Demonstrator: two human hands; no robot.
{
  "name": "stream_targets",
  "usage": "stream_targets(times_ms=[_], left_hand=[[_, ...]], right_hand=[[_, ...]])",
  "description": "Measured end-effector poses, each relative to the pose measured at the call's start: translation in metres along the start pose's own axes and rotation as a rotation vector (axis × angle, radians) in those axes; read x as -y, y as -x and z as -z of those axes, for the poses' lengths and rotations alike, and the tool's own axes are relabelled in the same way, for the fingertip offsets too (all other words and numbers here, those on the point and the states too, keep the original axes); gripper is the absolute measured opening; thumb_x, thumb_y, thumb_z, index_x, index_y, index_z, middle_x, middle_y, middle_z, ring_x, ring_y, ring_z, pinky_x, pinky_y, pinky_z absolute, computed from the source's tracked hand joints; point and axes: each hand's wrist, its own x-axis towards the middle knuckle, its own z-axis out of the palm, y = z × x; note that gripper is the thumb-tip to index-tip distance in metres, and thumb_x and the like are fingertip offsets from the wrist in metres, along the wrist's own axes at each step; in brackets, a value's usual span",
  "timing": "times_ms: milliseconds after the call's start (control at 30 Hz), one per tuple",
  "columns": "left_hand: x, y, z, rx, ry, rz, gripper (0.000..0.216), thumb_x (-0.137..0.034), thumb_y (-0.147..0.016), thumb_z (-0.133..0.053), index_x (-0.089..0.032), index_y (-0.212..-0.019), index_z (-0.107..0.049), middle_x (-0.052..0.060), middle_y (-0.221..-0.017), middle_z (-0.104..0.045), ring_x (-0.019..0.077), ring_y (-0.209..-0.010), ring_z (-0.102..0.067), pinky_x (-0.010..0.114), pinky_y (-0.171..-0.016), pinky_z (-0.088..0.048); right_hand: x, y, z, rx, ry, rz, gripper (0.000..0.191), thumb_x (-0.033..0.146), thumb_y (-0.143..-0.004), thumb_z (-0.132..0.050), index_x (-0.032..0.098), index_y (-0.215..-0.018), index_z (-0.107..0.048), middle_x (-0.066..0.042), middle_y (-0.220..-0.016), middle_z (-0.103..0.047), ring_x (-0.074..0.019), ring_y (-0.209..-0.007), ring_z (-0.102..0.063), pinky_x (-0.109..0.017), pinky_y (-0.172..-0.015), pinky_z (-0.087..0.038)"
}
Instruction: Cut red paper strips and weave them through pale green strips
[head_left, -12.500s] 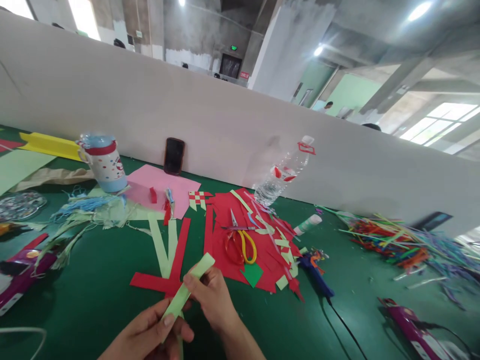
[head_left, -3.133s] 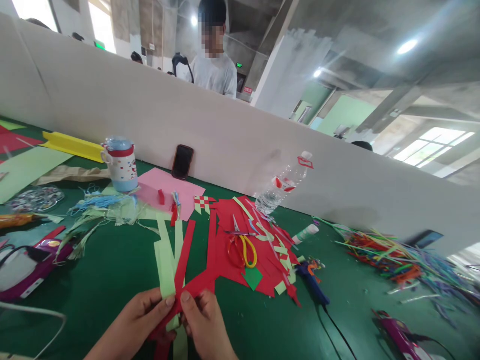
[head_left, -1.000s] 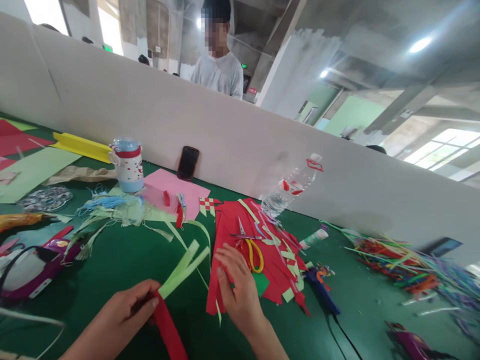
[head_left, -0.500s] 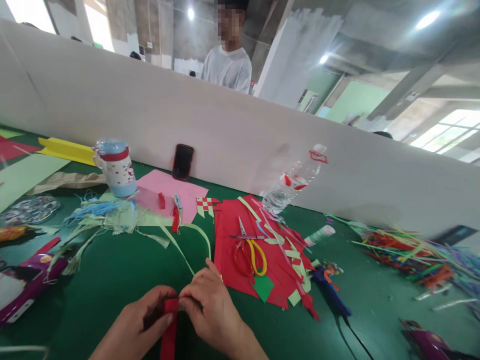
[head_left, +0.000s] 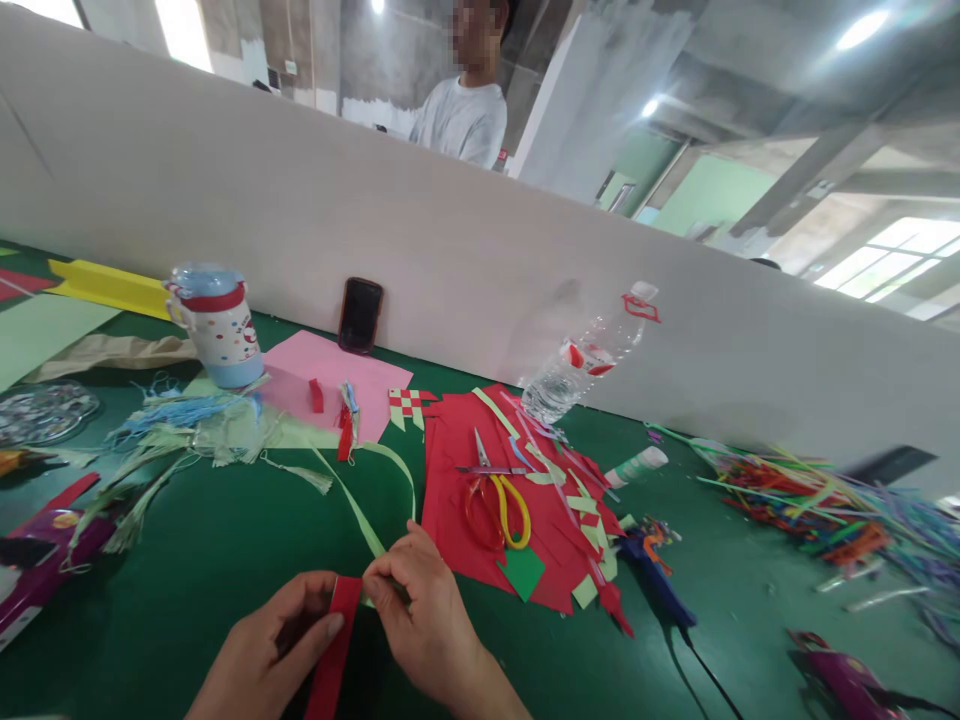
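My left hand (head_left: 262,645) pinches a red paper strip (head_left: 337,635) near its upper end, between thumb and fingers. Close beside it, my right hand (head_left: 431,615) is closed on a pale green paper strip (head_left: 360,512), which curves up in a loop over the table. A small green end shows under the right fingertips by the red strip. Whether the two strips touch is hidden. Beyond the right hand, scissors (head_left: 514,512) with yellow and red handles lie on red paper sheets (head_left: 454,470). A red and green woven paper piece (head_left: 406,405) rests at their edge.
A clear bottle (head_left: 589,360) leans at the white partition (head_left: 450,260), with a phone (head_left: 361,315) farther left. A cup (head_left: 223,330) and tassels (head_left: 172,415) occupy the left. Plastic strips (head_left: 817,510), a glue gun (head_left: 656,575) and its cable lie right. A person stands beyond the partition.
My hands have drawn slightly apart, and the red strip's top has tilted rightward. The green strip has shifted a little, showing a wider face near my right fingers. The view has shifted slightly.
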Motion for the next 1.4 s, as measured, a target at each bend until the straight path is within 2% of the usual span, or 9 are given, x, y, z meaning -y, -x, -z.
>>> stream_targets(times_ms=[167,300,467,833,967,1100,1167,1267,1400], left_hand=[[-0.007,0.001,-0.002,-0.107,0.030,0.015,0.048,-0.057,-0.073,-0.072,-0.028,-0.111,-0.069,0.003,-0.112,-0.075,0.0263,-0.104,-0.070,0.028,-0.088,-0.055],[-0.018,0.002,-0.004,-0.174,-0.021,0.009,0.045,-0.060,-0.072,-0.070,-0.027,-0.102,-0.071,0.003,-0.100,-0.076,0.0255,-0.094,-0.070,0.027,-0.079,-0.055],[-0.024,0.005,-0.006,-0.150,-0.013,0.013,0.038,-0.061,-0.074,-0.066,-0.026,-0.088,-0.071,0.001,-0.083,-0.073,0.0219,-0.078,-0.066,0.026,-0.069,-0.052],[-0.017,0.008,0.000,-0.073,-0.134,-0.024,0.039,-0.062,-0.084,-0.056,-0.026,-0.090,-0.069,0.001,-0.083,-0.072,0.0204,-0.077,-0.068,0.023,-0.067,-0.053],[0.007,0.017,0.016,-0.187,-0.444,-0.310,0.021,-0.046,-0.091,-0.058,-0.030,-0.097,-0.071,-0.002,-0.089,-0.076,0.0156,-0.082,-0.072,0.015,-0.073,-0.053],[0.031,0.025,0.033,-0.246,-0.835,-0.952,0.020,-0.035,-0.095,-0.054,-0.032,-0.105,-0.071,-0.006,-0.099,-0.077,0.0111,-0.092,-0.070,0.013,-0.091,-0.048],[0.037,0.028,0.038,-0.267,-1.024,-1.167,0.024,-0.032,-0.095,-0.053,-0.031,-0.110,-0.071,-0.007,-0.105,-0.076,0.0119,-0.102,-0.068,0.017,-0.099,-0.044],[0.039,0.032,0.040,-0.278,-1.240,-1.272,0.028,-0.031,-0.092,-0.053,-0.033,-0.114,-0.070,-0.010,-0.111,-0.076,0.0139,-0.106,-0.065,0.024,-0.106,-0.040],[0.037,0.034,0.037,-0.335,-1.329,-1.247,0.031,-0.035,-0.092,-0.050,-0.032,-0.117,-0.069,-0.011,-0.117,-0.074,0.0142,-0.107,-0.064,0.026,-0.112,-0.033]], right_hand=[[0.002,0.000,-0.001,0.014,-0.009,0.015,0.017,0.021,-0.095,-0.054,0.023,-0.082,-0.066,0.001,-0.074,-0.063,-0.0164,-0.078,-0.061,-0.047,-0.113,-0.029],[0.002,0.001,-0.001,0.029,0.021,0.073,0.016,0.022,-0.095,-0.056,0.023,-0.084,-0.067,0.000,-0.074,-0.065,-0.0170,-0.078,-0.061,-0.048,-0.113,-0.030],[-0.002,0.002,-0.004,0.003,0.061,0.135,0.017,0.024,-0.097,-0.055,0.023,-0.086,-0.068,-0.001,-0.075,-0.068,-0.0174,-0.079,-0.061,-0.046,-0.113,-0.030],[-0.012,0.003,-0.010,0.037,0.261,0.188,0.013,0.021,-0.095,-0.057,0.023,-0.086,-0.066,0.000,-0.077,-0.069,-0.0180,-0.084,-0.059,-0.042,-0.113,-0.027],[-0.015,0.005,-0.015,0.155,0.460,0.249,0.010,0.025,-0.094,-0.062,0.023,-0.085,-0.066,0.000,-0.077,-0.069,-0.0213,-0.094,-0.055,-0.050,-0.115,-0.016],[-0.006,0.002,-0.016,0.308,0.605,0.320,0.012,0.030,-0.097,-0.059,0.024,-0.090,-0.067,0.000,-0.082,-0.070,-0.0222,-0.101,-0.052,-0.054,-0.116,-0.008],[0.001,-0.001,-0.017,0.342,0.642,0.348,0.014,0.032,-0.099,-0.057,0.024,-0.093,-0.066,0.000,-0.085,-0.070,-0.0216,-0.105,-0.051,-0.055,-0.116,-0.005],[0.008,-0.008,-0.021,0.361,0.676,0.394,0.016,0.034,-0.100,-0.056,0.024,-0.093,-0.066,0.000,-0.087,-0.070,-0.0214,-0.107,-0.049,-0.055,-0.117,-0.003],[0.009,-0.021,-0.033,0.401,0.729,0.449,0.019,0.036,-0.100,-0.055,0.024,-0.091,-0.067,0.000,-0.086,-0.070,-0.0226,-0.105,-0.050,-0.062,-0.116,-0.004]])
